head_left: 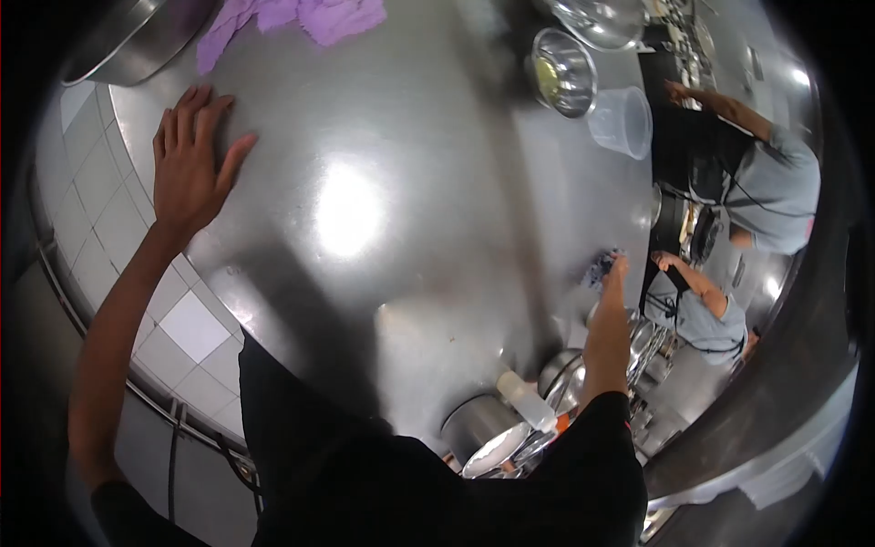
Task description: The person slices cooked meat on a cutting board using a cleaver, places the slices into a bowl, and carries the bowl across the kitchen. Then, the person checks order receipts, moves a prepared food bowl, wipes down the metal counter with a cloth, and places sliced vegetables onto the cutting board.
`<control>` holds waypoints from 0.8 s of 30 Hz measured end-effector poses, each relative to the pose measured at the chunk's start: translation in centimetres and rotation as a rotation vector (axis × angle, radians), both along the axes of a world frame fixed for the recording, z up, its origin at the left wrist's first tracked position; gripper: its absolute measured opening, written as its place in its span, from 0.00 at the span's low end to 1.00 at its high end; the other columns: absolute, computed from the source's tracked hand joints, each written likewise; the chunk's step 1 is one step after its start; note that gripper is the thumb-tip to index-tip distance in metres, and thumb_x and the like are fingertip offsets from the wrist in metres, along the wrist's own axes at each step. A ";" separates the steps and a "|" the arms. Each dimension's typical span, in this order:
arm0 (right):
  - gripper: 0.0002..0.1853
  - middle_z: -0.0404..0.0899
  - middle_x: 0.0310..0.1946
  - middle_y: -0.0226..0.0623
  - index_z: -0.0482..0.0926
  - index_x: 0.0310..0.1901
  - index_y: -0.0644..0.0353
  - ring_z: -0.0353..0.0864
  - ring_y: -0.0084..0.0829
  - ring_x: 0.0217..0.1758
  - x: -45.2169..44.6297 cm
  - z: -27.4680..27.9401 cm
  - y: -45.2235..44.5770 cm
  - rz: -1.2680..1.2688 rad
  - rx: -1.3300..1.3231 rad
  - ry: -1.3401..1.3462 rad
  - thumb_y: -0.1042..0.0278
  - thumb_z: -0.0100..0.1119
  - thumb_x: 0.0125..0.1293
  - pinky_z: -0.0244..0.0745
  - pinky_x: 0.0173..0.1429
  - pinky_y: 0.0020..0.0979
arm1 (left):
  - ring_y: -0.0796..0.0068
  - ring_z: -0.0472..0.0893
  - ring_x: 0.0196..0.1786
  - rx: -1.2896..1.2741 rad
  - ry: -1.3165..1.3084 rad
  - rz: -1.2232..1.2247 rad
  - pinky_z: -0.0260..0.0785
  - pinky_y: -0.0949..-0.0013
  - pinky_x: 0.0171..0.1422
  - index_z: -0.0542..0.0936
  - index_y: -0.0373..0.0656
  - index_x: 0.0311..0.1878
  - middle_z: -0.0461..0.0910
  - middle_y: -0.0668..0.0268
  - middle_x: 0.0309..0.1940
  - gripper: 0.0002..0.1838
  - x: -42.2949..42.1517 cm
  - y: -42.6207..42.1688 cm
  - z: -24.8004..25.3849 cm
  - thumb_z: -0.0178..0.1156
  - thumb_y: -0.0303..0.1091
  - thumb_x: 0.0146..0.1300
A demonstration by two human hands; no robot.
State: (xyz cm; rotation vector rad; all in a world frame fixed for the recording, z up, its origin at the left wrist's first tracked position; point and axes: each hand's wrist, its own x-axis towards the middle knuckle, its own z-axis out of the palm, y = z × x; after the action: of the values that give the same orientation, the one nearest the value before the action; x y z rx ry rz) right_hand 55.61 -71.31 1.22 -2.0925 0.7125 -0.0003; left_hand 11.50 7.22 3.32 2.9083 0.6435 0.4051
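My left hand (pixel 190 169) lies with its fingers stretched out near the left edge of the shiny steel table (pixel 428 182). It holds nothing, and a purple cloth (pixel 342 16) lies crumpled beyond its fingertips. On the far right side of the table, my right hand (pixel 618 265) grips a dark, patterned cloth (pixel 599 270) against the surface. Its fingers are partly hidden by the cloth and by the angle of the arm.
A large metal pot (pixel 150 55) stands at the top left. Metal bowls (pixel 574 77) and a transparent plastic tub (pixel 622 123) line the right edge. Near my body are a pot (pixel 474 427) and a squeeze bottle (pixel 526 401). Two people in grey shirts (pixel 775 191) work beyond.
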 end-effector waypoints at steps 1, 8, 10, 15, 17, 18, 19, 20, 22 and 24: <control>0.26 0.77 0.44 0.44 0.68 0.59 0.64 0.78 0.38 0.43 0.7 -0.7 1.1 0.004 -0.053 -0.085 0.69 0.50 0.56 0.76 0.49 0.42 | 0.57 0.60 0.73 -0.001 0.014 0.011 0.50 0.50 0.74 0.69 0.49 0.65 0.63 0.60 0.68 0.27 0.0 0.2 -0.1 0.53 0.55 0.70; 0.28 0.81 0.37 0.34 0.78 0.58 0.63 0.72 0.21 0.30 2.5 2.0 14.5 0.529 -0.150 -0.412 0.79 0.45 0.53 0.68 0.36 0.22 | 0.56 0.60 0.72 -0.014 0.040 -0.003 0.50 0.50 0.75 0.69 0.48 0.66 0.62 0.59 0.69 0.29 0.1 -0.4 -0.2 0.54 0.56 0.68; 0.28 0.81 0.37 0.34 0.81 0.55 0.63 0.68 0.17 0.25 0.0 1.4 19.0 0.564 -0.117 -0.447 0.81 0.44 0.52 0.65 0.32 0.20 | 0.56 0.60 0.72 -0.025 0.051 0.005 0.49 0.50 0.75 0.69 0.48 0.66 0.62 0.59 0.69 0.30 0.1 -0.2 0.0 0.54 0.56 0.68; 0.28 0.84 0.45 0.40 0.84 0.47 0.66 0.81 0.28 0.47 -11.7 1.3 28.9 0.733 0.092 -0.477 0.85 0.43 0.43 0.68 0.59 0.29 | 0.55 0.59 0.73 -0.036 -0.018 -0.015 0.48 0.48 0.75 0.68 0.48 0.65 0.62 0.57 0.68 0.29 0.0 -0.4 -0.2 0.54 0.56 0.69; 0.24 0.85 0.42 0.43 0.85 0.40 0.67 0.82 0.33 0.52 -19.9 2.1 33.0 0.836 0.097 -0.529 0.85 0.41 0.42 0.59 0.73 0.38 | 0.56 0.58 0.73 -0.057 -0.030 -0.024 0.47 0.47 0.75 0.68 0.48 0.65 0.63 0.57 0.68 0.29 -0.1 -0.3 -0.2 0.53 0.56 0.69; 0.22 0.86 0.40 0.44 0.85 0.35 0.67 0.83 0.35 0.51 -22.8 2.2 33.9 0.804 0.067 -0.480 0.85 0.40 0.42 0.54 0.76 0.43 | 0.56 0.58 0.73 -0.052 -0.042 -0.048 0.47 0.47 0.75 0.68 0.48 0.65 0.63 0.57 0.68 0.29 0.1 0.0 -0.2 0.53 0.56 0.69; 0.22 0.86 0.40 0.44 0.85 0.35 0.67 0.83 0.35 0.51 -25.4 2.6 33.8 0.771 0.056 -0.491 0.85 0.40 0.42 0.54 0.76 0.43 | 0.55 0.60 0.72 -0.076 -0.088 -0.063 0.47 0.46 0.75 0.70 0.47 0.63 0.65 0.55 0.66 0.29 0.2 0.2 -0.2 0.53 0.57 0.69; 0.20 0.86 0.37 0.43 0.84 0.32 0.66 0.83 0.36 0.50 -28.3 3.2 33.4 0.779 0.100 -0.469 0.85 0.39 0.42 0.50 0.78 0.45 | 0.55 0.61 0.71 -0.107 -0.126 -0.079 0.47 0.45 0.75 0.71 0.46 0.62 0.67 0.54 0.64 0.29 -0.2 0.1 -0.2 0.53 0.58 0.68; 0.18 0.86 0.35 0.43 0.82 0.27 0.66 0.84 0.37 0.48 -32.8 3.6 31.9 0.769 0.145 -0.435 0.85 0.38 0.43 0.45 0.79 0.49 | 0.55 0.61 0.71 -0.101 -0.136 -0.093 0.47 0.45 0.75 0.71 0.46 0.62 0.67 0.54 0.63 0.29 -0.3 0.2 -0.6 0.52 0.58 0.69; 0.18 0.86 0.33 0.42 0.81 0.25 0.65 0.84 0.36 0.47 -37.6 3.5 29.8 0.723 0.164 -0.388 0.85 0.37 0.44 0.45 0.79 0.50 | 0.54 0.61 0.71 -0.090 -0.159 -0.085 0.48 0.45 0.75 0.71 0.46 0.62 0.67 0.54 0.63 0.29 0.1 0.3 -0.7 0.51 0.58 0.69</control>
State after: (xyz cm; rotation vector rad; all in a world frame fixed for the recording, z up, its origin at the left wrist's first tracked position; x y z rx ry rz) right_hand 17.96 -41.56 4.68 -1.9997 -0.2818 0.0505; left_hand 11.58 7.52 2.64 2.7714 0.4987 0.5744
